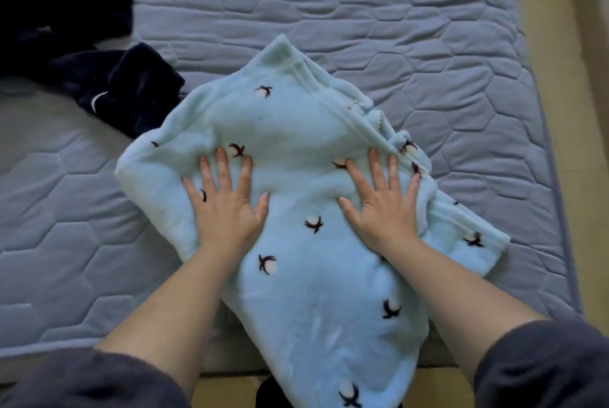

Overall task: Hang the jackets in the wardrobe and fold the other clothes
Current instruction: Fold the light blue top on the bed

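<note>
Light blue fleece garment (pixel 296 124), printed with small dark motifs, lies on a quilted grey-blue mattress (pixel 395 28). It is laid at a slant, in layers. Its far corner points away from the person; its near end hangs over the mattress edge.

Left hand (pixel 227 206): palm down on the garment's left half, fingers straight and spread. Grip is slack, nothing held; the hand presses flat on the fleece.

Right hand (pixel 382 210): palm down on the garment's right half, fingers straight and spread, fingertips touching a ribbed band along that side. Grip likewise slack, nothing held.

Both forearms are bare, with dark grey sleeves (pixel 82 381) pushed up.

Navy garment (pixel 66 28) with a thin white line is crumpled on the mattress, beyond and left of the blue garment; its near corner lies just beside the blue one's left edge.
</note>
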{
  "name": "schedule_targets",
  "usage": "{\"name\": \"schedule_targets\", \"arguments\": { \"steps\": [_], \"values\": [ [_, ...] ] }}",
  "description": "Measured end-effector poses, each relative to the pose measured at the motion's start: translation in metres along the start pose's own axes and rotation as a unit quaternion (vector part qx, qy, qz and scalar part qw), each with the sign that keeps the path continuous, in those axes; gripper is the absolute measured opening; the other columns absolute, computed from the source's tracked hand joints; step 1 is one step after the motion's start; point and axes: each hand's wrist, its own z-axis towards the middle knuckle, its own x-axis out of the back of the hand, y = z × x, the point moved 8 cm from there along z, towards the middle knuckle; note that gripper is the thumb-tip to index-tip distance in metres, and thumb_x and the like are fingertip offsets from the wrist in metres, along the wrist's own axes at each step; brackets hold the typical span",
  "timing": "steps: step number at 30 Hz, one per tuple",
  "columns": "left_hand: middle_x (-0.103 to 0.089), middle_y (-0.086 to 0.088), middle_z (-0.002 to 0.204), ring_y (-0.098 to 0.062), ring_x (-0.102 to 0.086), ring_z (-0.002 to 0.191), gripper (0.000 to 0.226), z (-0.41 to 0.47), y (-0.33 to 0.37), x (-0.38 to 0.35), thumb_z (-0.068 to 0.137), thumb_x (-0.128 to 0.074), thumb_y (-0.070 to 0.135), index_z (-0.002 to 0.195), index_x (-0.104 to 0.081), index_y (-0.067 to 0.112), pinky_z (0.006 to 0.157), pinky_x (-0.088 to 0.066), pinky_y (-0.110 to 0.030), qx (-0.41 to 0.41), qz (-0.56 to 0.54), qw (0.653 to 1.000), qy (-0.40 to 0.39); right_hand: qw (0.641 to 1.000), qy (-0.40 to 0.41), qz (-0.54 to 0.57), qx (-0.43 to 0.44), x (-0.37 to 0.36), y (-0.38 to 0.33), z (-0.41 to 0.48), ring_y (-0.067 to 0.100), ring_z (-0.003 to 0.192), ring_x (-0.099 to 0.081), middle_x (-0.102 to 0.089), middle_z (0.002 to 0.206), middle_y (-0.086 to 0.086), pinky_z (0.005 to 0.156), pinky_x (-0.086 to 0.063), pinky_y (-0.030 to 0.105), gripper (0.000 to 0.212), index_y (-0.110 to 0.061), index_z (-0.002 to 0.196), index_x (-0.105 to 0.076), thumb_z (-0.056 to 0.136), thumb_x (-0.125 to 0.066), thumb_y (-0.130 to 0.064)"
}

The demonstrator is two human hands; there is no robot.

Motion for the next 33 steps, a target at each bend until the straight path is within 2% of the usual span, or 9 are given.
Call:
{"name": "schedule_targets", "arguments": {
  "steps": [5, 9, 11, 13, 15, 18, 21, 26, 33],
  "values": [
    [0.014, -0.011, 0.159, -0.035, 0.015, 0.144, 0.070, -0.004, 0.005, 0.017, 0.091, -0.030, 0.052, 0.152, -0.005, 0.027, 0.112, 0.007, -0.061, 0.007, -0.018, 1.000, -0.018, 0.989, 0.058, 0.138, -0.011, 0.030, 0.008, -0.011, 0.018, 0.147, 0.009, 0.004, 0.160, -0.005, 0.113, 0.011, 0.053, 0.072, -0.037, 0.150, -0.010, 0.082, -0.010, -0.061],
    [0.005, -0.012, 0.159, -0.034, 0.007, 0.146, 0.076, -0.009, 0.041, 0.050, 0.083, -0.022, 0.049, 0.152, -0.011, 0.020, 0.112, 0.002, -0.061, -0.100, -0.024, 0.995, 0.010, 0.942, 0.084, 0.234, -0.224, 0.028, 0.104, -0.067, 0.026, 0.143, -0.020, -0.021, 0.156, 0.008, 0.113, -0.012, 0.051, 0.062, -0.021, 0.149, -0.023, 0.093, -0.031, -0.046],
    [0.002, -0.011, 0.160, -0.034, 0.004, 0.146, 0.078, -0.008, 0.079, 0.056, 0.081, -0.016, 0.053, 0.152, -0.012, 0.021, 0.111, 0.000, -0.062, -0.171, -0.023, 0.985, 0.014, 0.945, 0.070, 0.221, -0.229, 0.025, 0.130, -0.088, 0.032, 0.128, -0.041, -0.046, 0.138, 0.013, 0.105, -0.028, 0.048, 0.051, -0.013, 0.138, -0.042, 0.092, -0.048, -0.035],
    [0.002, -0.010, 0.160, -0.034, 0.004, 0.146, 0.079, -0.006, 0.117, 0.052, 0.080, -0.013, 0.056, 0.152, -0.010, 0.024, 0.111, 0.001, -0.063, -0.204, -0.028, 0.978, 0.001, 0.966, 0.062, 0.191, -0.166, 0.025, 0.135, -0.091, 0.030, 0.109, -0.053, -0.058, 0.112, 0.008, 0.091, -0.034, 0.043, 0.037, -0.012, 0.116, -0.057, 0.086, -0.055, -0.035],
    [0.003, -0.009, 0.160, -0.033, 0.006, 0.146, 0.079, -0.004, 0.137, 0.037, 0.079, -0.011, 0.056, 0.152, -0.010, 0.027, 0.110, 0.000, -0.063, -0.204, -0.021, 0.978, -0.026, 0.970, 0.029, 0.204, -0.125, 0.025, 0.140, -0.085, 0.027, 0.098, -0.054, -0.056, 0.097, 0.004, 0.081, -0.032, 0.038, 0.026, -0.014, 0.099, -0.060, 0.084, -0.057, -0.035],
    [-0.005, -0.010, 0.160, -0.035, -0.003, 0.146, 0.077, 0.001, 0.138, 0.017, 0.081, -0.015, 0.057, 0.151, -0.018, 0.026, 0.109, -0.008, -0.066, -0.194, -0.010, 0.980, -0.039, 0.978, -0.015, 0.166, -0.125, 0.022, 0.172, -0.083, 0.032, 0.097, -0.053, -0.054, 0.095, 0.010, 0.078, -0.036, 0.040, 0.023, -0.010, 0.089, -0.060, 0.089, -0.057, -0.033],
    [-0.008, -0.010, 0.160, -0.035, -0.006, 0.146, 0.077, 0.002, 0.137, 0.014, 0.081, -0.016, 0.060, 0.151, -0.020, 0.027, 0.108, -0.010, -0.065, -0.205, 0.001, 0.978, -0.037, 0.955, -0.058, 0.216, -0.196, 0.016, 0.205, -0.092, 0.034, 0.092, -0.055, -0.054, 0.090, 0.013, 0.075, -0.038, 0.040, 0.028, -0.008, 0.079, -0.055, 0.093, -0.055, -0.032],
    [-0.004, -0.007, 0.160, -0.032, -0.002, 0.146, 0.077, 0.002, 0.136, 0.020, 0.081, -0.014, 0.062, 0.151, -0.016, 0.028, 0.111, -0.007, -0.062, -0.206, -0.013, 0.978, -0.040, 0.920, -0.160, 0.305, -0.188, 0.005, 0.203, -0.102, 0.021, 0.073, -0.054, -0.056, 0.071, 0.003, 0.060, -0.034, 0.034, 0.029, -0.014, 0.070, -0.053, 0.089, -0.061, -0.034],
    [-0.017, -0.006, 0.158, -0.031, -0.019, 0.142, 0.077, 0.011, 0.135, 0.037, 0.081, -0.007, 0.064, 0.147, -0.026, 0.031, 0.104, -0.024, -0.054, -0.216, 0.001, 0.975, -0.057, 0.924, -0.150, 0.227, -0.269, 0.006, 0.212, -0.111, 0.028, 0.087, -0.057, -0.058, 0.081, 0.002, 0.065, -0.038, 0.035, 0.015, -0.018, 0.079, -0.050, 0.085, -0.059, -0.029]
  ]
}}
